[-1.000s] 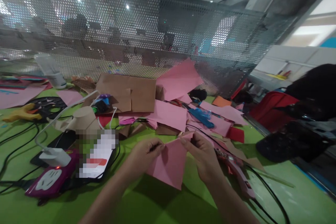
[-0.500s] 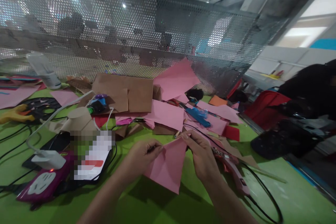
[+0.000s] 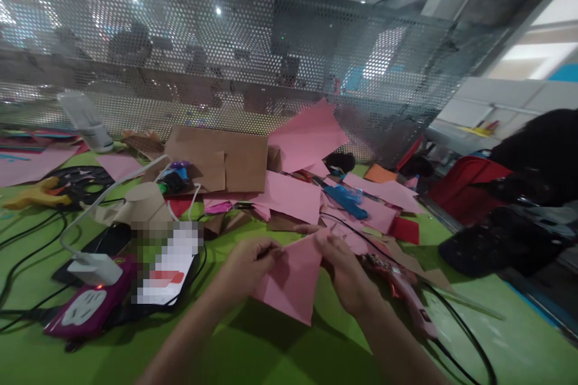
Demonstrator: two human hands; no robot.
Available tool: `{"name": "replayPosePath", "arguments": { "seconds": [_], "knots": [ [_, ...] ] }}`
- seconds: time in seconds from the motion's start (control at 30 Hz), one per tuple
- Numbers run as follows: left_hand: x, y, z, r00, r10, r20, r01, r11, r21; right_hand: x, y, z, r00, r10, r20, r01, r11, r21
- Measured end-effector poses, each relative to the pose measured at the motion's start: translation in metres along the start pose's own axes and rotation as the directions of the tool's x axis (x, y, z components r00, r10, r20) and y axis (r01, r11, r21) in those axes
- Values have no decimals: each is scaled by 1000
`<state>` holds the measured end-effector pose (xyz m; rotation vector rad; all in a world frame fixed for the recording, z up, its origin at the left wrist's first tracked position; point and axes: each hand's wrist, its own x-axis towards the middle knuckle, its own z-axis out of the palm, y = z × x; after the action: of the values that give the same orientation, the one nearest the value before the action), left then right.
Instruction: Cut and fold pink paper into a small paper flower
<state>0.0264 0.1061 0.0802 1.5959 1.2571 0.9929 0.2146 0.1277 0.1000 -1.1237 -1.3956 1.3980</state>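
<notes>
A piece of pink paper (image 3: 291, 283) is held up over the green table (image 3: 253, 349), one corner pointing down. My left hand (image 3: 250, 264) pinches its upper left edge between thumb and fingers. At the upper right corner, my right hand (image 3: 341, 267) grips the paper with the thumb in front; some of its fingers are hidden behind the sheet. Just beyond the hands lie more pink sheets (image 3: 293, 195). A pink glue gun (image 3: 409, 298) with a black cord rests to the right of my right hand.
A magenta power strip (image 3: 90, 307) with a white charger (image 3: 94, 269) and a phone (image 3: 169, 271) lie left. Behind are a brown cardboard piece (image 3: 244, 162), blue-handled tool (image 3: 345, 198), white bottle (image 3: 85, 120) and perforated screen (image 3: 180, 42). Dark bags (image 3: 492, 246) stand right.
The view has shifted slightly, moving the table items a little rightward. Both hands still hold the pink paper, and the right fingers have shifted at its top corner.
</notes>
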Motion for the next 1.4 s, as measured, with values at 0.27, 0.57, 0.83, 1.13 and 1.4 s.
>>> {"name": "replayPosePath", "arguments": {
  "seconds": [0.27, 0.57, 0.83, 1.13, 1.4],
  "knots": [
    [0, -3, -8, 1000, 0, 8, 0, 1000, 6, 4, -1, 1, 993, 73, -89, -61, 989, 133],
    [-2, -1, -24, 998, -49, -35, 48, 998, -43, 9, -3, -10, 977, -57, -207, 82, 991, 110],
    [-2, -5, -31, 979, -39, -199, 44, 999, 23, 10, -1, -11, 961, -91, -261, 125, 985, 116],
    [2, -12, -34, 928, -53, -368, 52, 999, -14, 13, -5, -16, 949, -114, -294, 163, 975, 149],
    [-1, 1, -19, 995, 20, -94, -22, 1000, -22, 8, 1, -7, 980, -78, -183, 83, 996, 19]
  ]
}}
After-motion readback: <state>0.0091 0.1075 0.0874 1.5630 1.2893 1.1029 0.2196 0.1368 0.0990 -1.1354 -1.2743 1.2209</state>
